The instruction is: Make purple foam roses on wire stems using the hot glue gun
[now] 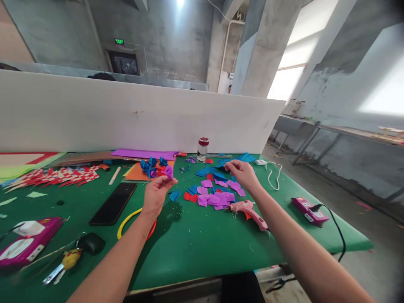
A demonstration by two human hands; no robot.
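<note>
My left hand (158, 192) is closed in a pinch around a small purple flower (169, 171), held above the table. The flower looks like rolled felt or paper petals. My right hand (241, 171) is also closed, thumb and fingertips together, over the far side of a pile of blue petals (205, 171). Something dark shows at its fingertips, but I cannot make out what it is. Purple petals (221, 198) and a few red petals (193, 198) lie between my hands. Behind my left hand, a cluster of blue flowers (149, 166) rests on orange sheets (135, 173).
A pink glue gun (249, 211) lies below my right forearm. A red-capped jar (203, 150) stands by the white partition (189, 122). A phone (113, 204), yellow ring (126, 223), keys (72, 259) and purple power box (34, 242) are left; another power box (309, 211) is right.
</note>
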